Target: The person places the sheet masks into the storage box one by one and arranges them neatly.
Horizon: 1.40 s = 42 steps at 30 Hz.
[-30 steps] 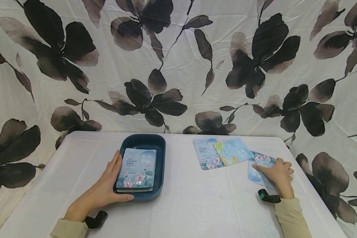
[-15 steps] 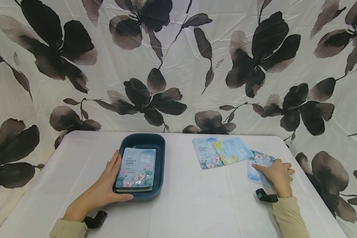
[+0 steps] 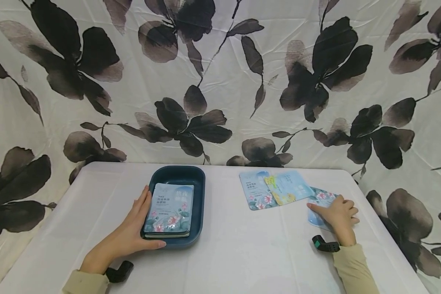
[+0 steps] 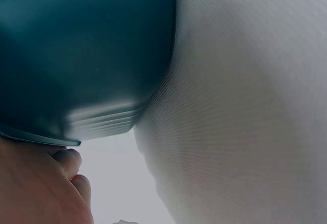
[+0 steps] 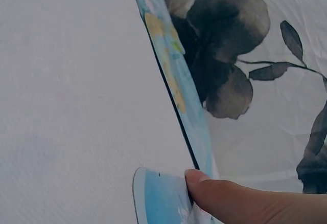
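My left hand rests against the left side of a dark blue tray, its fingers straight along the rim and the thumb across the near end. In the tray lies a stack of blue sheet mask packets printed with pink flowers. The left wrist view shows the tray's outer wall close up. On the right, my right hand pinches a blue sheet mask packet across its width, thumb on the left edge. Its near corner bends upward beside the thumb. Those fingers hide part of the packet.
Left of the right hand, a flowered packet lies flat with a yellow-and-blue packet overlapping it. The yellow-and-blue one reaches to the held packet's corner. A white cloth covers the table, and a floral curtain hangs behind.
The right hand and wrist have shifted slightly left, covering more of the packet. My left hand, the tray and the stack stay in place.
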Motion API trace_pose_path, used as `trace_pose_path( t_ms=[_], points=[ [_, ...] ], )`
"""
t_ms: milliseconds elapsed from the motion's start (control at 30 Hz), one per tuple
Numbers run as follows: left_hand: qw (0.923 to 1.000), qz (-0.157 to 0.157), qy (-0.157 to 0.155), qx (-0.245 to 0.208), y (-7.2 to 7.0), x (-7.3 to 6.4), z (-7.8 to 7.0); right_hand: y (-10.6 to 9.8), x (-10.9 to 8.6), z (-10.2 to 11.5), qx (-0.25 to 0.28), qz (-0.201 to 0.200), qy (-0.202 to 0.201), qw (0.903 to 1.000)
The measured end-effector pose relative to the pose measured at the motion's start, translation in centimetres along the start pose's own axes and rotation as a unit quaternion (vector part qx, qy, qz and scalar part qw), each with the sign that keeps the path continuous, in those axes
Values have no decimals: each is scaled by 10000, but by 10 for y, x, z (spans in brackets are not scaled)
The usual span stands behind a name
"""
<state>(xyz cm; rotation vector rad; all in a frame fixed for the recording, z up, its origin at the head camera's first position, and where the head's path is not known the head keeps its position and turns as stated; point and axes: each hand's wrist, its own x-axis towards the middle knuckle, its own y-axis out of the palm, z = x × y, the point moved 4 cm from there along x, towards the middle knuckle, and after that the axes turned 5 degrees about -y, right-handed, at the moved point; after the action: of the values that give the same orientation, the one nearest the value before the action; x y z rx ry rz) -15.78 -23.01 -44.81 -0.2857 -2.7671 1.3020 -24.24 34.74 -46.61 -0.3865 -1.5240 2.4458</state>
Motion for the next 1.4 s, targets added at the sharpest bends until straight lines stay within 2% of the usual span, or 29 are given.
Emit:
trace_pose_path(
  t_ms=[233, 533, 833, 933, 1167, 1300, 1400],
  points=[
    [10000, -4, 5, -17, 0, 0, 1, -14, 4, -13, 135, 326, 290, 9990],
    [10000, 23, -44, 6, 1, 0, 0, -25, 0, -33, 490, 359, 533, 9967],
    [10000, 23, -42, -9, 0, 0, 0, -32, 4, -45, 627, 379, 260, 9970],
    [10000, 15, -47, -2, 0, 1, 0, -36, 7, -49, 727, 415, 283, 9961],
    [10000, 0, 9, -25, 1, 0, 0, -37, 7, -58, 1636, 270, 782, 9830],
    [10000, -11, 44, -37, 0, 0, -1, -36, 7, -58, 1968, 286, 808, 9767],
    [10000, -24, 81, -34, 0, 0, -1, -36, 7, -57, 2375, 403, 763, 9676]
  ],
)
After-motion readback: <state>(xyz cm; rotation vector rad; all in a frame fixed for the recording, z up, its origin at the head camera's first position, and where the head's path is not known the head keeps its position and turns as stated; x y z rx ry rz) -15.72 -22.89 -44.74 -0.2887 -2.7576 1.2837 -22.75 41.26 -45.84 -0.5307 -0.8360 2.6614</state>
